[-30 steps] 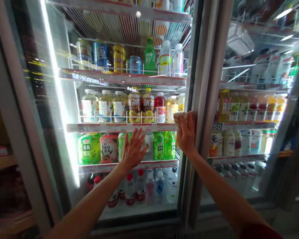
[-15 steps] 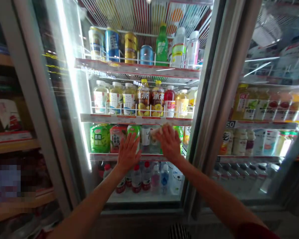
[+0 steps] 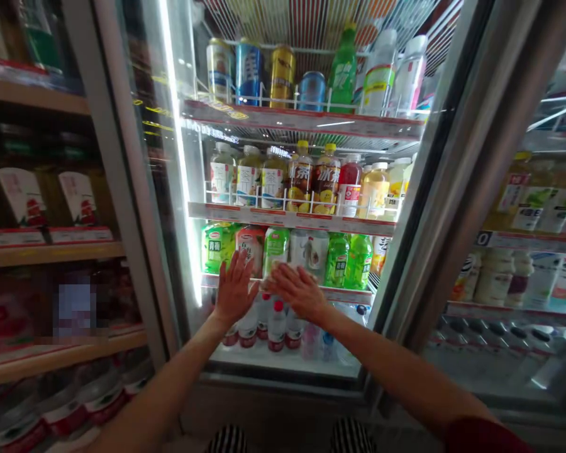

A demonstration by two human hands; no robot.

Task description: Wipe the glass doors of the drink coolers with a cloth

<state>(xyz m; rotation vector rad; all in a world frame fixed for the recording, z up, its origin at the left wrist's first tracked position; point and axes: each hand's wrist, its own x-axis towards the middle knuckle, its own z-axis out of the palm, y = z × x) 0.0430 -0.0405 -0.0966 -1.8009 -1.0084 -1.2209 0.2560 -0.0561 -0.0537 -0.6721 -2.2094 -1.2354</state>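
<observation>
My left hand (image 3: 236,292) lies flat with its fingers apart, seemingly against the glass door (image 3: 212,245) of a lit drinks cooler. Close to its right, my right hand (image 3: 302,294) is pressed over a pale cloth (image 3: 267,280), whose edge shows at the fingertips; most of it is hidden under the hand. Behind the glass, around both hands, stand a red-labelled drink bottle (image 3: 249,242), a green-labelled bottle (image 3: 276,245) and green bottles (image 3: 338,261). Below them are clear bottles with red caps (image 3: 277,324).
A metal door frame (image 3: 471,163) runs down the right, with another glass-fronted cooler section beyond it. Wooden shelves (image 3: 51,255) with bottles and packages stand at the left. Cans (image 3: 282,75) and tea bottles (image 3: 299,179) fill upper cooler shelves. Two striped shapes (image 3: 229,440) show at the bottom.
My right hand has moved with the cloth from the door's right frame leftward and down across the glass, close to my left hand. The view has turned left; my left hand stays flat.
</observation>
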